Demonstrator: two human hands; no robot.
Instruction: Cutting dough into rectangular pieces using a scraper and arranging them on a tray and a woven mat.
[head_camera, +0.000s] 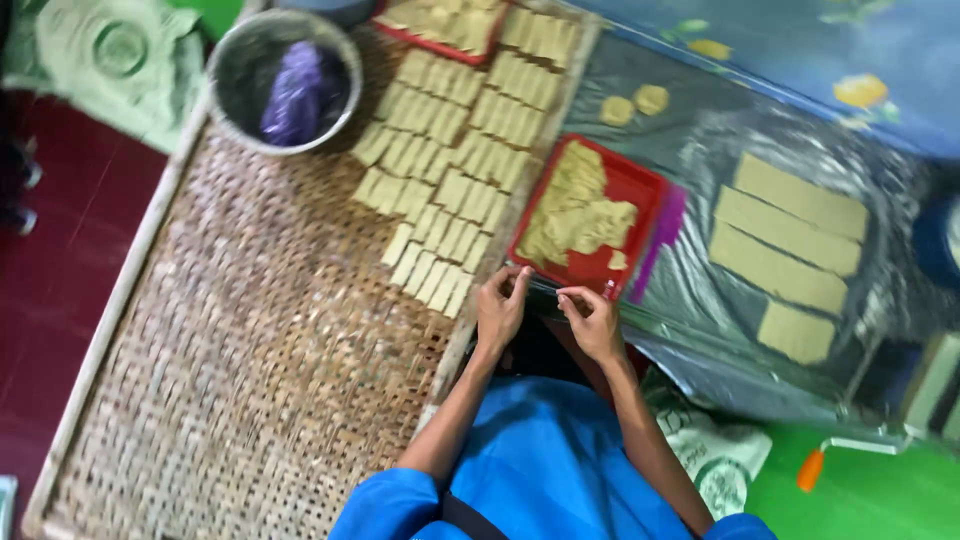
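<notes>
My left hand (500, 310) and my right hand (592, 322) are close together just below the near edge of a red tray (640, 195). Both have their fingers curled and pinched towards each other. Whether anything small is between the fingers is too blurred to tell. The red tray holds a heap of pale yellow dough (575, 215). To the left of my hands, rows of small cut dough rectangles (450, 170) lie on a large woven bamboo mat (260, 380).
A metal bowl (240, 70) with a purple bag (295, 95) sits on the mat's far left. Long dough strips (790, 255) lie on dark plastic sheeting at right. A second red tray (440, 25) stands at the top. An orange-handled tool (812, 468) lies on the green floor.
</notes>
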